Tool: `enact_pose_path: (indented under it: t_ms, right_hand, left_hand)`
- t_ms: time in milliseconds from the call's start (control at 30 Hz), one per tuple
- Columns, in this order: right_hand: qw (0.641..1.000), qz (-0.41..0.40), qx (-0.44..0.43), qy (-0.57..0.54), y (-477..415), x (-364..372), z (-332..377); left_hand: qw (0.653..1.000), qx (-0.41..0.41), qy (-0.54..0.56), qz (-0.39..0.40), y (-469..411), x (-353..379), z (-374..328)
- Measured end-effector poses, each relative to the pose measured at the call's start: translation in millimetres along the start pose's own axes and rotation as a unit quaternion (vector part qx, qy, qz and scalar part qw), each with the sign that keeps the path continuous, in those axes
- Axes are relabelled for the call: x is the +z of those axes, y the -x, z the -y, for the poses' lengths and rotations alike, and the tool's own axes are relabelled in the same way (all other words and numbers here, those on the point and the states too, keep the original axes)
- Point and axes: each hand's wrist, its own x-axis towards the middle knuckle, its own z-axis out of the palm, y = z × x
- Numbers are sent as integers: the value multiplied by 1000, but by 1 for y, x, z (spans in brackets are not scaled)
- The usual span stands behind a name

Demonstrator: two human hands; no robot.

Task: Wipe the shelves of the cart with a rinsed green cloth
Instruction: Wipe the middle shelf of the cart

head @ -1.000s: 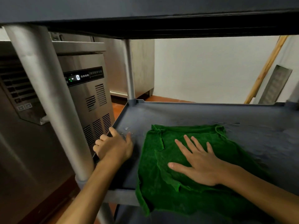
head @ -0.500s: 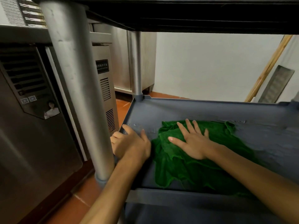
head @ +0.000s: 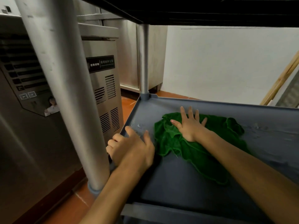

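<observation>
The cloth (head: 194, 151) is deep plain green. The shelf (head: 178, 183) is slate blue-grey, with paler wet streaks toward three o'clock. The post (head: 64, 94) at nine o'clock of the cloth is dull silver with dark scuffs. The upper shelf (head: 210, 12) at twelve o'clock is black. The machine (head: 102, 49) at ten o'clock is steel grey, with rows of dark vent slits (head: 110, 86) and a black label (head: 101, 63) lettered white. The floor (head: 64, 207) is orange-red, the wall (head: 218, 65) white, the pole (head: 281, 80) at two o'clock tan.

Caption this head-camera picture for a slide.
Right hand presses a green cloth flat on the grey cart shelf while the left hand grips its side rim.
</observation>
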Motion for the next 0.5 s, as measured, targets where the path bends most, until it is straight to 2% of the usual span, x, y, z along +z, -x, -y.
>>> enact_pose_path:
  t_ms: [333,500]
  right_hand:
    - [995,-74,66,-20,-62,3,18]
    - [987,-133,82,-28,-60,1,22]
  left_hand:
    - [1000,6,-3,-12,-17,-5,1]
    - [1000,13,-12,-20,-22,-3,0]
